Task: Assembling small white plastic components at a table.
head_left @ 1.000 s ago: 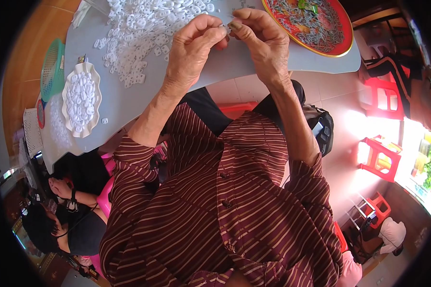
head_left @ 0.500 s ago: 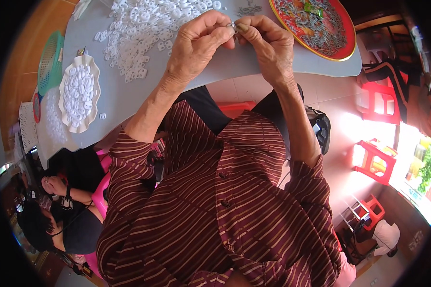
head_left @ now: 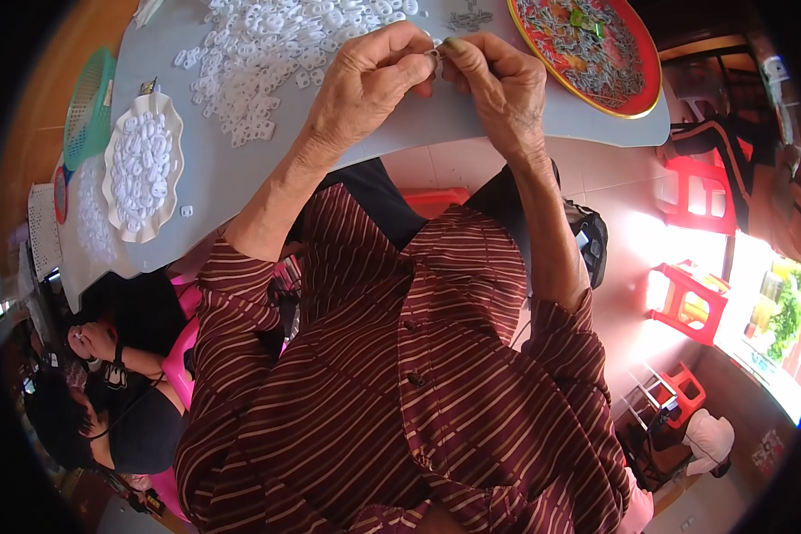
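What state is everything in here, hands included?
Left hand: pinching a small shiny piece
Right hand: pinched shut beside it, contents hidden
White pieces: heaped loose on the table
White dish: filled with similar white pieces
Red tray: strewn with metal bits

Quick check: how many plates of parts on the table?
2: the white wavy plate at the left, holding white pieces, and the red plate right of the right hand, holding metal pieces. Others may be out of view.
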Demonstrator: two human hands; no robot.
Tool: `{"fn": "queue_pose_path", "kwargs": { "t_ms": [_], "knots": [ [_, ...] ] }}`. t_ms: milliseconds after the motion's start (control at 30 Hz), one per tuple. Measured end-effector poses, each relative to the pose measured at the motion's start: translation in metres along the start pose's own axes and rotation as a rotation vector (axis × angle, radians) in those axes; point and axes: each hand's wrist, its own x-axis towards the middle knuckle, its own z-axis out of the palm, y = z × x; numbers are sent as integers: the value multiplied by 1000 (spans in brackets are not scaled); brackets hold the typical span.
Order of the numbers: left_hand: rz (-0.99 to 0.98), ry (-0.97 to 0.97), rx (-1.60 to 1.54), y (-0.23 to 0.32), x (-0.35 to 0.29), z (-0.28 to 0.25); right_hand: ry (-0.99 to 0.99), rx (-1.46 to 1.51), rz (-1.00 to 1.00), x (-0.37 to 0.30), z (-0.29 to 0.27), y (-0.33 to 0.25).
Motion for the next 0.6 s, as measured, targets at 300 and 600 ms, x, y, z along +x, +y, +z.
{"fn": "queue_pose_path", "kwargs": {
  "t_ms": [300, 600],
  "knots": [
    [-60, -42, -204, -2, -2, -2, -95, 96, -50, 1, -5, 3],
    [40, 16, -193, -3, -4, 11, 35, 30, -28, -4, 4, -3]
  ]
}}
